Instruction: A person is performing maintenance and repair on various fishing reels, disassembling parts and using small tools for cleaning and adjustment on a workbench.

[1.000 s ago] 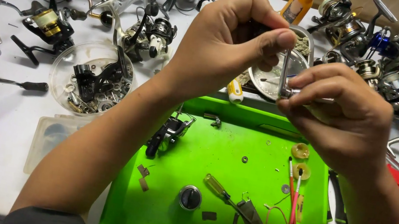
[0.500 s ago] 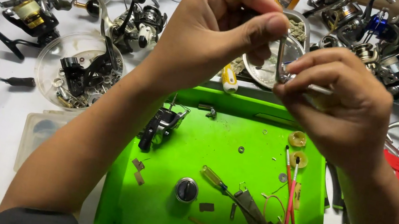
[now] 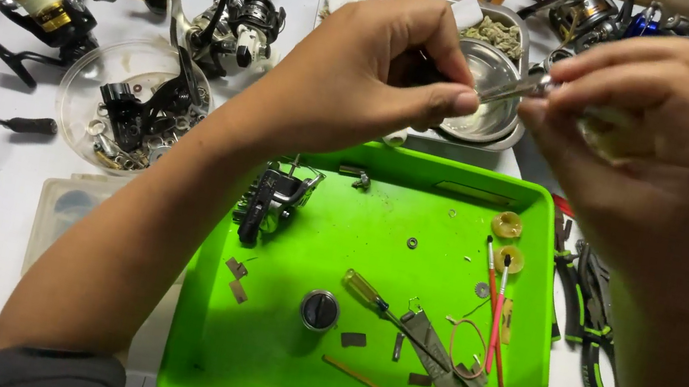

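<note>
My left hand (image 3: 375,76) and my right hand (image 3: 657,135) meet above the far edge of a bright green tray (image 3: 266,369). Between their fingertips they pinch a thin metal rod (image 3: 514,87). The right hand's palm also seems to hold a small pale part, mostly hidden. In the tray lie a black reel body (image 3: 272,200), a round dark knob (image 3: 319,309), a yellow-handled screwdriver (image 3: 377,300), red brushes (image 3: 496,310) and two yellowish washers (image 3: 506,241).
A metal tray with a steel bowl (image 3: 487,105) stands behind the hands. A clear round dish of dark parts (image 3: 132,114) sits at the left, with several fishing reels (image 3: 225,12) across the back. Black-and-green pliers (image 3: 591,322) lie right of the tray.
The view has shifted, so the tray and hands sit lower and more central. Both hands stay together on the small metal piece; the right hand has turned slightly.
</note>
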